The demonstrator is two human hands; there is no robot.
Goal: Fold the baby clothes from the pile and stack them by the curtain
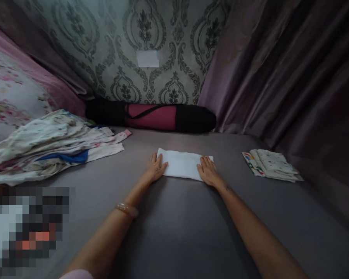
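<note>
A white folded cloth (182, 164) lies flat on the grey sheet (174, 228) in front of me, longer from side to side than from front to back. My left hand (157, 167) rests on its left end, fingers stretched out and pointing away. On the right end lies my right hand (208, 170), also flat with the fingers extended. Neither hand grips the cloth; both press on it from above. A bangle (127, 210) circles my left forearm.
Loose patterned clothes (61, 135) are heaped on the left. Several folded cloths (273, 164) are stacked at the right. A long black and red bag (151, 116) lies along the wallpapered wall (104, 46). Curtains (250, 62) hang on the right. A blurred-out area covers the lower left.
</note>
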